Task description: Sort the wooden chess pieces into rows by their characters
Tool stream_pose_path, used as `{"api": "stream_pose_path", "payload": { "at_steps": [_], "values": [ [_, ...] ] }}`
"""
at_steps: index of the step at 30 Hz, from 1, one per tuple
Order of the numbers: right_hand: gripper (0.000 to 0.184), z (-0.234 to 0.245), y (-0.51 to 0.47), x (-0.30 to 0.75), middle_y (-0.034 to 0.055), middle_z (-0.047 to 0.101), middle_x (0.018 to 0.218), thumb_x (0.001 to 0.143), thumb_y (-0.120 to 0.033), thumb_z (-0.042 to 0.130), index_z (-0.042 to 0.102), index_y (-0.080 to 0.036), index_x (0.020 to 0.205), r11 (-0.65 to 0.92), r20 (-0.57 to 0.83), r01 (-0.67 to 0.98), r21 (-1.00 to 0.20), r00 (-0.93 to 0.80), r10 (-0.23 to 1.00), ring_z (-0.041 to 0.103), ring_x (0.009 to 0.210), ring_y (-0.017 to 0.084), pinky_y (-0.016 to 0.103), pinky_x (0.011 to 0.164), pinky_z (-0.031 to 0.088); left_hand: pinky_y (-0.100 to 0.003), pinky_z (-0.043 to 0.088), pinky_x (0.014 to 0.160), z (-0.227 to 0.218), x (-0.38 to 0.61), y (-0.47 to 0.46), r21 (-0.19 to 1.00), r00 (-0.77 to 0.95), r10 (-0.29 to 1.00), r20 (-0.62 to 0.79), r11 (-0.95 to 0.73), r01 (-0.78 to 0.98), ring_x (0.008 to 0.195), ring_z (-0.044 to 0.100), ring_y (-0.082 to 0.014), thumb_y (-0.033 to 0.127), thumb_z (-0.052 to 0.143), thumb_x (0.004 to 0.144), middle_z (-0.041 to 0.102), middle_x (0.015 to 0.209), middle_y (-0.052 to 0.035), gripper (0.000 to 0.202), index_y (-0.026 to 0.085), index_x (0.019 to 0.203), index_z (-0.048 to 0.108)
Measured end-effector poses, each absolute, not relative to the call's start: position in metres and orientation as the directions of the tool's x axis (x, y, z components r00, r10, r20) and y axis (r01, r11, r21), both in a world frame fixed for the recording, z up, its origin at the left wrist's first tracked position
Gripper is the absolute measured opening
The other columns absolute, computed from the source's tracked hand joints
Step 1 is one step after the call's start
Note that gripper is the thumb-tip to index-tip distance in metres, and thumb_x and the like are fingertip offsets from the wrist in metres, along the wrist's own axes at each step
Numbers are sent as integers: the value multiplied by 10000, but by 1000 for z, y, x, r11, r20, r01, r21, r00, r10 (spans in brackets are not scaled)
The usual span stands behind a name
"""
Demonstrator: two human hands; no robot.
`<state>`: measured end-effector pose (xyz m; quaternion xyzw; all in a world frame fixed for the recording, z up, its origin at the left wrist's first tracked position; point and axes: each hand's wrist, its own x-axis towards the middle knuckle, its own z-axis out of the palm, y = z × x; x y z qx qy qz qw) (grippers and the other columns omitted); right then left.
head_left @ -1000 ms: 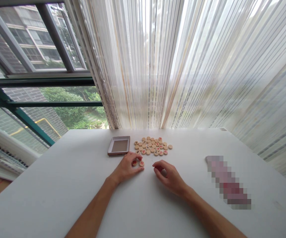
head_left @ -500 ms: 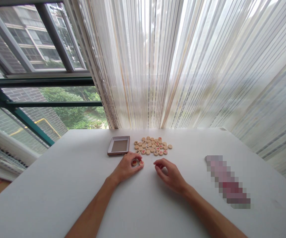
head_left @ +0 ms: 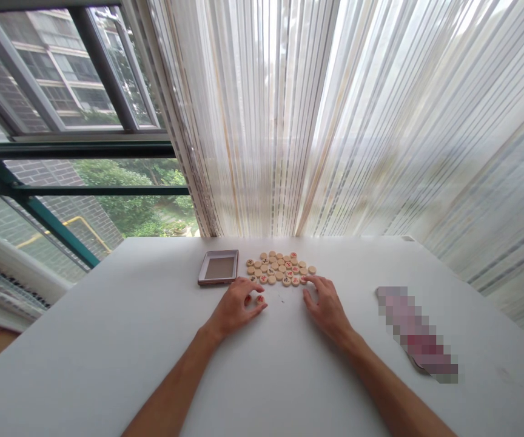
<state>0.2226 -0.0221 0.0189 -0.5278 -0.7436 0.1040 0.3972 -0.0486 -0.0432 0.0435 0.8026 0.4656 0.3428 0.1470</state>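
Several round wooden chess pieces [head_left: 280, 267] with red and black marks lie in a cluster on the white table [head_left: 107, 340]. My left hand [head_left: 236, 307] rests on the table just below the cluster, its fingers curled around two pieces [head_left: 253, 299] with red marks. My right hand [head_left: 325, 302] lies flat to the right, fingers stretched out, with its fingertips touching the cluster's lower right edge. A small open box [head_left: 218, 267] with a dark rim sits left of the cluster.
A blurred pinkish oblong object [head_left: 419, 335] lies on the table at the right. Striped sheer curtains [head_left: 335, 121] hang behind the table's far edge. A window [head_left: 62, 121] with green bars is at the left.
My right hand has opened and moved up and right, from a curled pose near the left hand to the cluster's lower right edge. The left hand has barely moved.
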Motion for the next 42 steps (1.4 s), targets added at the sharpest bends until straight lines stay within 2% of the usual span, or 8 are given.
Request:
{"api": "stream_pose_path", "payload": {
  "at_steps": [4, 9, 14, 18, 21, 30, 35, 42],
  "values": [
    [374, 13, -20, 224, 97, 622, 1275, 900, -159, 522, 596, -203, 1264, 457, 485, 709, -537, -184, 855, 504, 1222, 282, 494, 1072, 423, -394, 477, 963, 49, -39, -49, 491, 379, 802, 462, -587, 643, 1028, 588, -237, 265, 693, 847, 700, 993, -53, 170, 226, 1010, 666],
    [386, 12, -22, 222, 105, 609, 1310, 896, -140, 526, 603, -220, 1266, 499, 507, 716, -489, -233, 830, 516, 1220, 296, 522, 1054, 427, -396, 489, 909, 53, -28, -58, 446, 460, 781, 423, -621, 644, 954, 626, -243, 298, 637, 888, 713, 915, -62, 120, 233, 979, 682],
    [156, 21, -29, 219, 102, 662, 1065, 892, -167, 565, 634, -207, 1025, 445, 476, 749, -491, -197, 857, 572, 1055, 289, 461, 942, 473, -322, 500, 813, 48, -21, -65, 552, 494, 820, 291, -565, 613, 689, 639, -151, 294, 630, 894, 713, 826, -18, 111, 223, 953, 692],
    [53, 27, -31, 216, 84, 649, 933, 888, -182, 576, 617, -206, 912, 414, 453, 773, -481, -185, 872, 579, 940, 275, 434, 869, 476, -277, 492, 711, 45, -18, -67, 615, 515, 820, 251, -546, 569, 688, 632, -151, 287, 640, 880, 709, 793, -19, 113, 208, 934, 700],
    [40, 29, -33, 214, 72, 639, 872, 890, -194, 577, 603, -209, 864, 424, 446, 763, -488, -200, 873, 578, 886, 263, 422, 833, 478, -277, 491, 710, 43, -17, -67, 631, 501, 827, 253, -534, 563, 683, 623, -146, 282, 642, 873, 708, 807, -23, 115, 205, 932, 705],
    [67, 40, -49, 200, 44, 639, 938, 909, -232, 582, 607, -231, 971, 566, 437, 459, -685, -362, 823, 624, 837, 186, 326, 771, 536, -244, 491, 641, 35, -16, -63, 835, 383, 907, 177, -344, 429, 651, 605, -124, 389, 615, 901, 717, 822, -17, 283, 204, 1115, 603],
    [68, 42, -55, 194, 44, 635, 926, 905, -256, 617, 618, -234, 970, 608, 479, 346, -714, -392, 785, 630, 810, 174, 312, 751, 555, -237, 488, 597, 37, -12, -62, 932, 354, 926, 129, -234, 275, 654, 635, -129, 488, 606, 902, 725, 863, -45, 367, 186, 1101, 544],
    [51, 40, -57, 192, 43, 622, 923, 909, -237, 622, 623, -234, 960, 617, 478, 321, -718, -417, 773, 617, 789, 161, 295, 721, 552, -266, 529, 643, 35, -10, -61, 965, 386, 917, 103, -186, 183, 710, 681, -155, 466, 615, 905, 716, 866, -60, 331, 169, 1037, 555]
  ]
}}
